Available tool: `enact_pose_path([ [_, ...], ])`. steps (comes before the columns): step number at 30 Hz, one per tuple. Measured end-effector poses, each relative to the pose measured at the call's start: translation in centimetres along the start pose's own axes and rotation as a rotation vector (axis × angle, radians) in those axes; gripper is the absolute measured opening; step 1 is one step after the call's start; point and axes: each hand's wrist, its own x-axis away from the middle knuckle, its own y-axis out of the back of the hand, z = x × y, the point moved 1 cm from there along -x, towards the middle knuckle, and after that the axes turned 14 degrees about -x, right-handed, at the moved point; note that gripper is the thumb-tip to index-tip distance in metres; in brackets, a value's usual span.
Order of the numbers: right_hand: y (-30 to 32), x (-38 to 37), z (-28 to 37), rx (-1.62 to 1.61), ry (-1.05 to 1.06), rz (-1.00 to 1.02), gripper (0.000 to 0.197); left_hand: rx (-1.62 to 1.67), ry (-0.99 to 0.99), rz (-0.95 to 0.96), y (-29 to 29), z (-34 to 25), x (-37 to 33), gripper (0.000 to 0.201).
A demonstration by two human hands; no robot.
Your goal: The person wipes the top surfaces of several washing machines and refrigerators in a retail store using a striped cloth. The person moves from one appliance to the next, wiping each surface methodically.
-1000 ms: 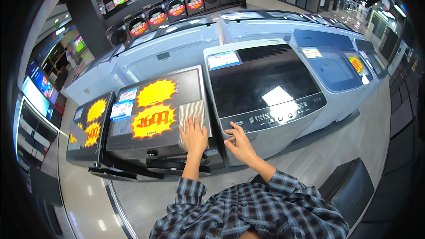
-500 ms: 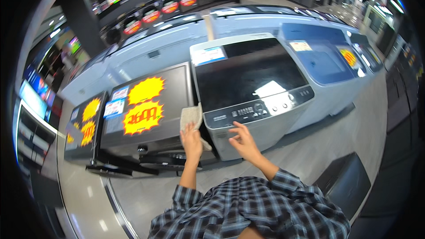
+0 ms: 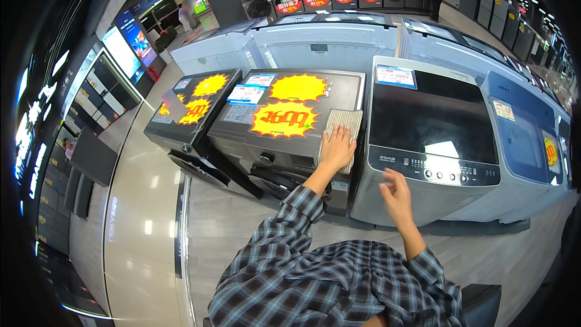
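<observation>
My left hand presses flat on the beige cloth at the dark washer's right edge, pinning it; right hand hovers spread, empty.

Open floor: wide and bare to the left of the machines, free for passing. Dark washer top: flat, largely covered by yellow starburst stickers and a price card; its right edge is taken by a beige cloth under the left hand. Grey top-loading washer: just beside it on the right, lid closed, control strip along the front edge. Right hand: in free air before that strip, touching nothing. White washers: a close row blocking the far side.
</observation>
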Motion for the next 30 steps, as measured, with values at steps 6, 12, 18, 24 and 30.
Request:
enact_pose_path([
  [6, -7.5, -8.7, 0.4, 0.223, 0.222, 0.208, 0.034, 0.028, -0.162, -0.049, -0.3, 1.8, 0.0, 0.067],
  [12, -11.7, -12.9, -6.5, 0.647, 0.283, 0.158, 0.05, -0.049, -0.173, -0.132, 0.4, 1.7, 2.7, 0.065],
  [18, -12.1, -8.4, -6.0, 0.284, 0.178, 0.248, 0.04, 0.767, 0.103, -0.374, 0.9, 2.5, 6.9, 0.03],
  [24, -6.9, -0.4, -3.3, 0.362, 0.246, 0.439, 0.039, 1.305, 0.145, 0.16, 5.3, 4.6, 12.8, 0.024],
  [30, 2.7, 3.3, -1.0, 0.278, -0.216, 0.449, 0.036, 1.849, 0.254, 0.865, 4.8, -2.0, 14.4, 0.034],
])
